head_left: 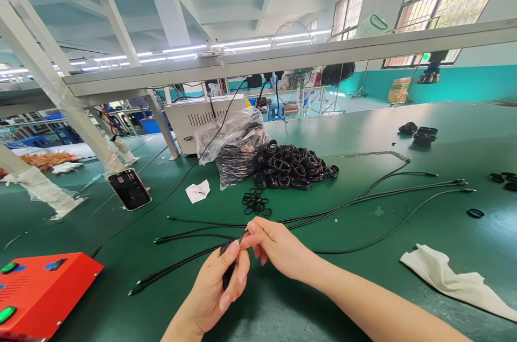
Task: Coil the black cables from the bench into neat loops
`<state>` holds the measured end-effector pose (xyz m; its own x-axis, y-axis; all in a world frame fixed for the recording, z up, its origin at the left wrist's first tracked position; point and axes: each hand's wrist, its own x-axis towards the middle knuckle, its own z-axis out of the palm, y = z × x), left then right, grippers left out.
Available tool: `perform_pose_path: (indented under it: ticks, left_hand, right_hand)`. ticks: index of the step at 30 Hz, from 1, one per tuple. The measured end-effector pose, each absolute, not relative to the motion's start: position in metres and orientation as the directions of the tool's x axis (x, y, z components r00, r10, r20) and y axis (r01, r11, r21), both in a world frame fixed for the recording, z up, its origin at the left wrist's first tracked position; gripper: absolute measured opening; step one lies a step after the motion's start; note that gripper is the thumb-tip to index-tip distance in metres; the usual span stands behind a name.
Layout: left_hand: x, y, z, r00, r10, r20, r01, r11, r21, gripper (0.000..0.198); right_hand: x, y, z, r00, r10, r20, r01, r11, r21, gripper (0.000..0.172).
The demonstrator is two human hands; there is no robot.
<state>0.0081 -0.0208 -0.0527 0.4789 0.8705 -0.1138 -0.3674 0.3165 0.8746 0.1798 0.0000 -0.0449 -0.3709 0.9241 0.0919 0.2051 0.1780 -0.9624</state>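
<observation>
My left hand (pixel 220 283) is closed around a small coil of black cable (pixel 229 273), mostly hidden by the fingers. With fingertips pinched together, my right hand (pixel 272 245) grips the upper end of that coil. Just behind my hands, several long black cables (pixel 343 205) with plugs at their ends lie stretched across the green table. Beyond these cables are a cluster of small black rings (pixel 255 203) and a larger heap of black coils (pixel 291 167).
A clear plastic bag (pixel 238 151) with dark contents leans by a pale metal box (pixel 202 118). To the left are a phone (pixel 129 189) and a red control box (pixel 48 293). A white cloth (pixel 452 274) and black rings (pixel 475 213) lie right. A rail (pixel 283 59) spans overhead.
</observation>
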Motion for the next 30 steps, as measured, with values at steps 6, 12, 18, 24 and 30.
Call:
perform_pose_path:
  ticks: [6,12,18,24,30]
  left_hand:
    - [0.007,-0.019,-0.050,0.468,0.880,-0.081,-0.470,0.326,0.821,0.030]
    - [0.007,-0.020,-0.057,0.551,0.827,-0.110,-0.428,0.394,0.813,0.032]
    - [0.005,-0.025,-0.048,0.610,0.787,-0.094,-0.360,0.381,0.851,0.046]
    - [-0.002,-0.023,-0.052,0.658,0.746,-0.104,-0.344,0.421,0.839,0.021]
    - [0.009,-0.021,-0.058,0.627,0.774,-0.087,-0.374,0.398,0.838,0.028]
  right_hand:
    - [0.168,-0.013,-0.047,-0.562,0.826,0.031,-0.088,-0.023,-0.996,0.021]
    - [0.159,-0.018,-0.057,-0.619,0.784,-0.030,0.030,-0.014,-0.999,0.029]
    - [0.162,-0.021,-0.055,-0.584,0.812,-0.009,0.133,0.086,-0.987,0.030]
    - [0.163,-0.018,-0.062,-0.643,0.764,-0.056,0.211,0.106,-0.972,0.029]
    - [0.169,-0.014,-0.057,-0.663,0.749,0.000,0.249,0.221,-0.943,0.031]
